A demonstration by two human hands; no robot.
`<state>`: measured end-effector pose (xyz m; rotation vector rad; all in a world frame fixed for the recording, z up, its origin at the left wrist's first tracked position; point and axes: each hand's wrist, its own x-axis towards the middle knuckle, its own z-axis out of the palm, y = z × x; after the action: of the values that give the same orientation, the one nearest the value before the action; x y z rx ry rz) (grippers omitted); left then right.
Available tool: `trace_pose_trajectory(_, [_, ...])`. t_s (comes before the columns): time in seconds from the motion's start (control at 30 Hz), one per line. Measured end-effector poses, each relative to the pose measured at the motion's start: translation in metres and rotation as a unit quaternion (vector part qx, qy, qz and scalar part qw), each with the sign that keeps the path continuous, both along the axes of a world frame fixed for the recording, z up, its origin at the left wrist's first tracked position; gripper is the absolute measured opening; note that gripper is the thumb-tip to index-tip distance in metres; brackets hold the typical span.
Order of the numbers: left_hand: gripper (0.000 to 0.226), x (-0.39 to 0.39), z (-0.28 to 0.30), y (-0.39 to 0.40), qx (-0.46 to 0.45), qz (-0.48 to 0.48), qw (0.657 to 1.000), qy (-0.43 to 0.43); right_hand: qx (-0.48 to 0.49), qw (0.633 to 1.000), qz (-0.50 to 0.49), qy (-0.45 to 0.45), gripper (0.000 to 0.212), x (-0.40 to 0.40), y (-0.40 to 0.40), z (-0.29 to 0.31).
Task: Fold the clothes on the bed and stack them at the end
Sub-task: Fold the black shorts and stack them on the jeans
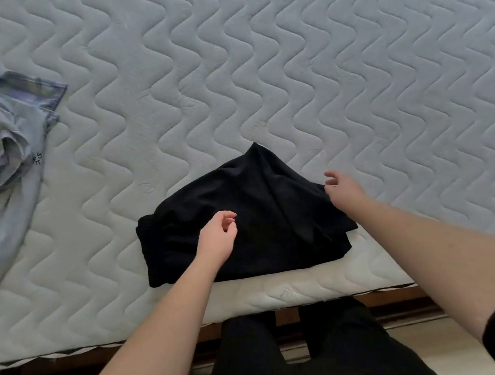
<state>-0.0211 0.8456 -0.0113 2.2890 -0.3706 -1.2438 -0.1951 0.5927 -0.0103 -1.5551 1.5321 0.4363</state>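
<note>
A black garment (257,198) lies partly folded near the bed's front edge, its far corner peaked upward. My left hand (216,238) hovers over the garment's left half with fingers loosely curled, holding nothing. My right hand (341,189) is at the garment's right edge, fingers relaxed and slightly spread, gripping nothing that I can see. A light blue garment (0,136) lies crumpled and unfolded at the far left of the bed.
The white quilted mattress (319,69) fills most of the view. Its front edge (102,333) runs across the lower part, with a dark bed frame and pale floor below. My legs in black trousers (291,353) stand against the frame.
</note>
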Motion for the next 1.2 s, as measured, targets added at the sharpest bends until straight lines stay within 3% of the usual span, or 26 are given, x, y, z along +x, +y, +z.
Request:
trace_pose_trajectory(0.23, [0.029,-0.042,-0.016,-0.098,-0.03,-0.138,0.989,-0.034,0.051,0.998,-0.024,0.017,0.064,-0.048,-0.013,-0.036])
trace_pose_trajectory(0.33, [0.032,-0.042,-0.027,-0.134,-0.053,-0.196,0.975,-0.086,0.017,0.998,0.009,0.068,0.075,-0.051,-0.02,-0.053])
trace_pose_trajectory(0.4, [0.034,-0.039,-0.037,-0.152,-0.064,-0.237,0.959,-0.142,0.029,0.996,-0.025,0.077,0.079,-0.05,-0.024,-0.06])
trace_pose_trajectory(0.47, [0.037,-0.034,-0.047,-0.167,-0.072,-0.284,0.936,-0.197,0.04,0.996,-0.04,0.07,0.07,-0.051,-0.028,-0.065])
trace_pose_trajectory(0.6, [0.043,-0.019,-0.066,-0.19,-0.005,-0.404,0.866,-0.293,-0.013,0.999,-0.038,0.018,0.019,-0.06,-0.038,-0.069])
trace_pose_trajectory(0.77, [0.019,-0.001,-0.077,-0.213,0.079,-0.513,0.799,-0.303,-0.078,0.99,-0.117,-0.022,0.015,-0.069,-0.046,-0.065])
trace_pose_trajectory(0.9, [0.012,0.005,-0.078,-0.223,0.058,-0.498,0.82,-0.276,0.037,0.995,-0.081,-0.047,0.032,-0.063,-0.023,-0.067])
trace_pose_trajectory(1.0, [0.009,0.009,-0.075,-0.224,0.025,-0.463,0.852,-0.243,0.091,0.98,-0.129,-0.125,0.051,-0.052,-0.01,-0.065])
trace_pose_trajectory(1.2, [0.025,0.02,-0.078,-0.224,-0.001,-0.452,0.849,-0.272,0.205,0.869,-0.377,-0.247,0.024,-0.023,-0.032,-0.06])
